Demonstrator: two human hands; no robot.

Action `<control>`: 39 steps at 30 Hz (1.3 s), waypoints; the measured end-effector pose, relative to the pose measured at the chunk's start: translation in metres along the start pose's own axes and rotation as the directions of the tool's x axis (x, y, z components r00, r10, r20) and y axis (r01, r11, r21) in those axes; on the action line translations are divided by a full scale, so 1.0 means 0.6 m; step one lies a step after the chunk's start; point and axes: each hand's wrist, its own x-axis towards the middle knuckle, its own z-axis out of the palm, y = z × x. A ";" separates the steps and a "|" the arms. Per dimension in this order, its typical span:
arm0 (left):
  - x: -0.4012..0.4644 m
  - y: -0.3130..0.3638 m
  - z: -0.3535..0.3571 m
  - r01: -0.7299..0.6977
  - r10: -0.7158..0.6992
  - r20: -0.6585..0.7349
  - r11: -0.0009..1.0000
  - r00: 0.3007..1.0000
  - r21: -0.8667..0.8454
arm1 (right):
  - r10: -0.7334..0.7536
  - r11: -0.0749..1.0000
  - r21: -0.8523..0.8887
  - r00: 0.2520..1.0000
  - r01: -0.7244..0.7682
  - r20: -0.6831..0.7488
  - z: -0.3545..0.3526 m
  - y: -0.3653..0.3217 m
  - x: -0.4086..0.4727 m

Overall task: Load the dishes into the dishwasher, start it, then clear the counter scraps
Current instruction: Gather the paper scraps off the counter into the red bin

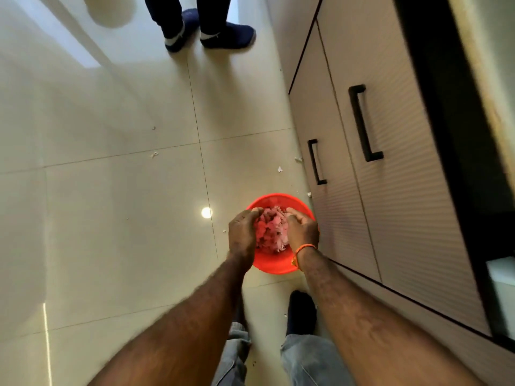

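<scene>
Looking straight down at a red plastic tub (274,263) on the tiled floor (111,190), just beside the cabinet doors (390,190). Both hands down in it: left hand (243,234) and right hand (302,229) cupped around a heap of pale pinkish scraps (271,231), fingertips buried so can't tell how tight the hold is. Tub's near rim partly hidden behind the wrists, orange band (302,253) on the right one. Few white bits (279,169) scattered near the cabinet base. Someone else's blue shoes (227,34) up top, legs cut off by the frame. Plenty of open floor to the left, cabinets crowding the right.
</scene>
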 end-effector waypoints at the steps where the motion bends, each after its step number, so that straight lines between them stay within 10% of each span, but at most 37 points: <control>1: -0.018 0.020 -0.004 -0.027 0.026 0.039 0.998 0.999 0.050 | 0.007 0.999 -0.048 1.000 -0.007 -0.001 -0.011 -0.013 -0.018; 15: -0.358 0.360 -0.063 -0.325 0.072 0.332 0.469 0.941 0.821 | -0.223 0.890 -0.358 0.954 0.284 0.203 -0.198 -0.291 -0.348; 32: -0.631 0.524 -0.052 -0.482 0.434 0.368 0.188 0.822 0.856 | -0.754 0.115 -0.649 0.491 0.752 0.436 -0.493 -0.435 -0.549; 39: -0.674 0.547 0.033 -0.653 0.471 0.569 0.020 0.675 0.757 | -0.838 0.259 -0.737 0.525 0.624 0.151 -0.596 -0.393 -0.576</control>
